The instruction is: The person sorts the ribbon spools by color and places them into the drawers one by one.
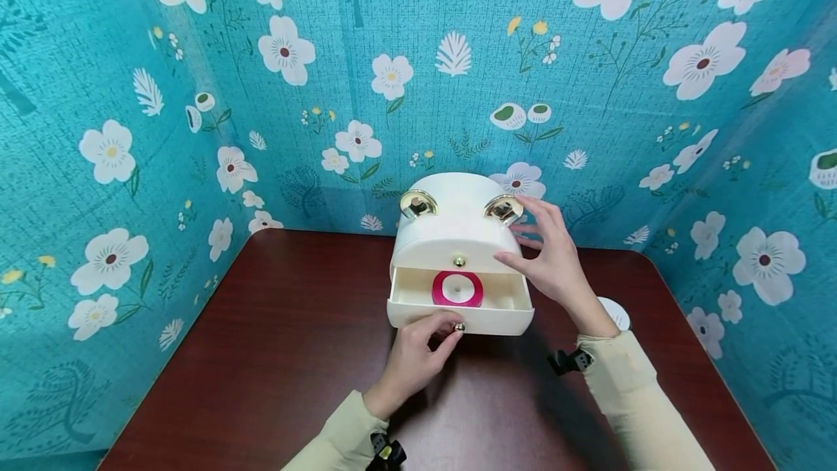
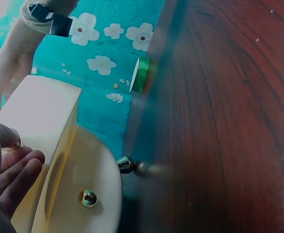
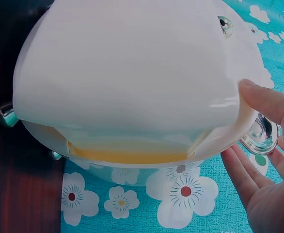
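A white storage box (image 1: 451, 231) with two gold-rimmed round ornaments on top stands on the table, its lower drawer (image 1: 418, 317) pulled out. Inside that drawer lies a roll of pink ribbon (image 1: 476, 289) with a white centre. My left hand (image 1: 415, 355) pinches the drawer's small gold knob (image 1: 460, 327) between thumb and forefinger. Spread over the box's right side, my right hand (image 1: 552, 256) has its thumb on the front and its long fingers near the right ornament (image 1: 503, 209). The right wrist view shows the thumb (image 3: 263, 97) against the white shell, fingers fairly straight.
A roll of green ribbon (image 2: 141, 75) with a white face stands on the table to the right of the box. Behind the dark wood table (image 1: 294, 325) hangs a blue flowered cloth (image 1: 405, 129), which also covers both sides. A second gold knob (image 1: 460, 262) sits above the drawer.
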A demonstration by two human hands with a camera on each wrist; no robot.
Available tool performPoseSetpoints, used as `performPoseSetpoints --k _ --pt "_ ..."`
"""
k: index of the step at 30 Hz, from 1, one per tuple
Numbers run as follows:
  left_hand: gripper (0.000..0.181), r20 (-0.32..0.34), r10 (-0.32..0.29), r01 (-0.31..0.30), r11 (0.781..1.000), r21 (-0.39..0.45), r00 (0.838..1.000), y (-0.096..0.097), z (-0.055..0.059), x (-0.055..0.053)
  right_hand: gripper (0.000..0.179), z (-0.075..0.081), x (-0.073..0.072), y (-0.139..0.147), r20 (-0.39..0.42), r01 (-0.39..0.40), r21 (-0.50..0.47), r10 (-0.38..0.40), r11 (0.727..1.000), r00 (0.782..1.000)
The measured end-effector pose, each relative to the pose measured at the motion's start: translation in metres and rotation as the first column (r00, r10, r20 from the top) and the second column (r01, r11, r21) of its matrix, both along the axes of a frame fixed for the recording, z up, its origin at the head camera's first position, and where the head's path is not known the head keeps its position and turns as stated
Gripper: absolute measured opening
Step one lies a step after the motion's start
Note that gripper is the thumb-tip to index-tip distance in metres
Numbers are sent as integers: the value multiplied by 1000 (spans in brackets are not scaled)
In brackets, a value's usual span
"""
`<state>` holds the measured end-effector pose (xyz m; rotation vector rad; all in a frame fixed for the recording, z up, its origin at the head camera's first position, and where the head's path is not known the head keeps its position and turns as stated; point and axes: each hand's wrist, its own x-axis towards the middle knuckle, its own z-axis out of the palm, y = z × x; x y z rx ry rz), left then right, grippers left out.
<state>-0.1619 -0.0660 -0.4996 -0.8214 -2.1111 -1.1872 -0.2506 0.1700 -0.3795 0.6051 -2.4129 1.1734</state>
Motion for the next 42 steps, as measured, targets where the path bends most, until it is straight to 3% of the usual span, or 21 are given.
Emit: performPoseSetpoints --k 9,28,42 --pt "19 30 -21 20 999 46 999 2 1 -4 93 0 0 0 2 -7 -11 7 1000 1000" --pt "18 93 -11 6 998 56 996 4 1 -13 93 1 0 2 6 -13 -12 13 1000 1000" --pt "20 76 8 -10 1000 28 997 4 1 -24 94 0 -2 2 -3 -15 -11 15 1000 1000"
